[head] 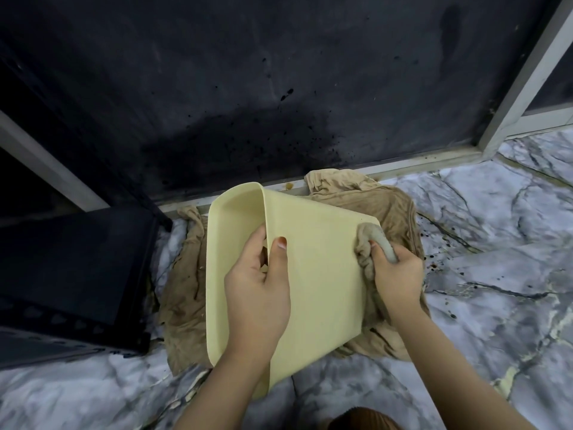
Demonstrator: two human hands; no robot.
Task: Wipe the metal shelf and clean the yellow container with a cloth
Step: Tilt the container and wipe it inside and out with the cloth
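Clamped over the rim of the pale yellow plastic container (313, 274), the left hand (259, 293) pinches its wall, thumb outside and fingers inside; at far left stands the black metal shelf (71, 274); the container tilts above a rumpled tan cloth (393, 209) on the marbled floor (496, 259); the right hand (395, 274) fists a bunched grey rag (372, 243) against its side; hard rubbing could slip the one-handed hold.
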